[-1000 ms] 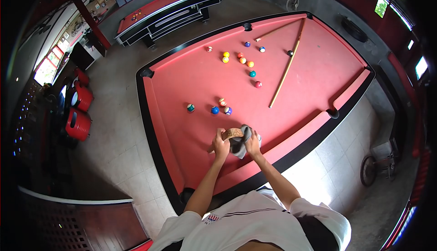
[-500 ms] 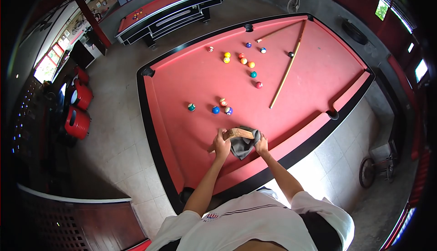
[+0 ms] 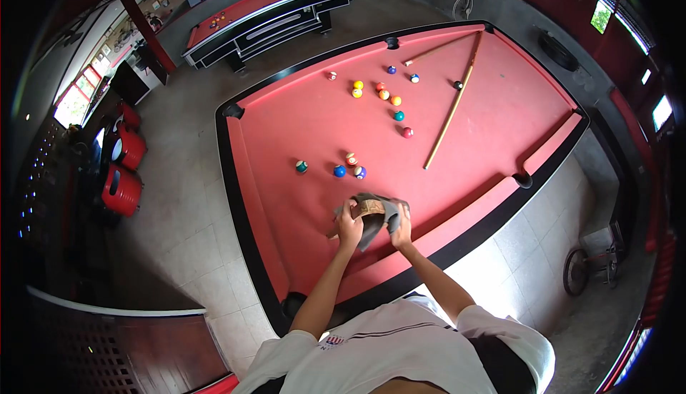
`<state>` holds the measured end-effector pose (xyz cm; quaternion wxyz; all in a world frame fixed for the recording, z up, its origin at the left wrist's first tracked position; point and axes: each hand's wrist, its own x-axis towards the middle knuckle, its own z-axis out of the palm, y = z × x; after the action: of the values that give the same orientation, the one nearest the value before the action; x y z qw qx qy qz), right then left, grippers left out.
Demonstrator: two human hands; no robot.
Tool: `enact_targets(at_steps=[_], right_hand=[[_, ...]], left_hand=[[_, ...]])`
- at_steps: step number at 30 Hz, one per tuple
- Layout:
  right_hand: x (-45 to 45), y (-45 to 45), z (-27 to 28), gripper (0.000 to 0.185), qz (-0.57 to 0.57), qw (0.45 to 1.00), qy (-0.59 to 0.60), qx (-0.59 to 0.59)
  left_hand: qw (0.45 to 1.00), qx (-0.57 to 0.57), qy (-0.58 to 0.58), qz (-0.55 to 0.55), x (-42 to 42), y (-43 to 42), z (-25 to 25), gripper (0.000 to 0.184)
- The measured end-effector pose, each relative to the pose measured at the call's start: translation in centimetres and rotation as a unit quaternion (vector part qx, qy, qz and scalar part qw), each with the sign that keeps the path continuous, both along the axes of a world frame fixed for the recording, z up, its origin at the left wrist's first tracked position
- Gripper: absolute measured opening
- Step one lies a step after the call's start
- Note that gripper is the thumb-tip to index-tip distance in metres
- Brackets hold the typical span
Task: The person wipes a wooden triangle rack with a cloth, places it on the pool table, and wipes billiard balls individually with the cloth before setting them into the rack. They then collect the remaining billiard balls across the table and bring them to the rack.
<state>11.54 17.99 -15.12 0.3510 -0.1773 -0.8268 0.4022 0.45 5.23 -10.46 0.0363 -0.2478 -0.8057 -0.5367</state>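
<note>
The left hand grips the wooden piece; the right hand holds the grey cloth against it. Both are over the near part of the pink worktop. A firm left hold and a flat cloth should work best.

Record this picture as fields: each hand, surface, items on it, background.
Left hand: gripping a tan wooden piece, shape partly hidden
Right hand: holding a crumpled grey cloth at the wooden piece
Surface: red and black pool table
Items on it: glossy blue ball among other coloured balls; slim tan wooden cue
Background: second red and black pool table
</note>
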Motion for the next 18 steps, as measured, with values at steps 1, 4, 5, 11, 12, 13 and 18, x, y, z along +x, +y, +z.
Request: enact_targets(at_steps=[1, 4, 5, 11, 12, 13, 18], right_hand=[[0.0, 1.1, -5.4, 0.051, -0.054, 0.998, 0.041, -0.009], [-0.1, 2.2, -1.7, 0.046, 0.006, 0.99, -0.055, -0.127], [-0.3, 1.7, 0.0, 0.045, 0.021, 0.983, -0.078, -0.163], [-1.6, -3.6, 9.1, 0.049, 0.032, 0.999, 0.001, -0.008], [-1.6, -3.8, 9.3, 0.05, 0.03, 1.0, -0.007, -0.003], [-1.6, -3.6, 9.0, 0.052, 0.047, 0.999, 0.014, 0.016], [-0.5, 0.7, -0.9, 0.06, 0.071, 0.993, -0.041, 0.081]], left_hand=[[1.0, -0.011, -0.001, 0.0, 0.1, 0.0, 0.0, 0.019], [1.0, 0.01, 0.01, 0.001, 0.1, 0.1, 0.2, 0.018], [1.0, 0.007, 0.012, 0.001, 0.0, 0.1, 0.0, 0.018], [1.0, 0.0, 0.029, 0.004, 0.3, 0.0, 0.3, 0.023], [1.0, -0.004, 0.012, -0.006, 0.3, -0.1, 0.4, 0.029], [1.0, 0.001, 0.001, 0.001, 0.4, -0.1, 0.6, 0.028], [0.999, 0.008, 0.02, 0.024, 0.0, 0.0, -0.8, 0.023]])
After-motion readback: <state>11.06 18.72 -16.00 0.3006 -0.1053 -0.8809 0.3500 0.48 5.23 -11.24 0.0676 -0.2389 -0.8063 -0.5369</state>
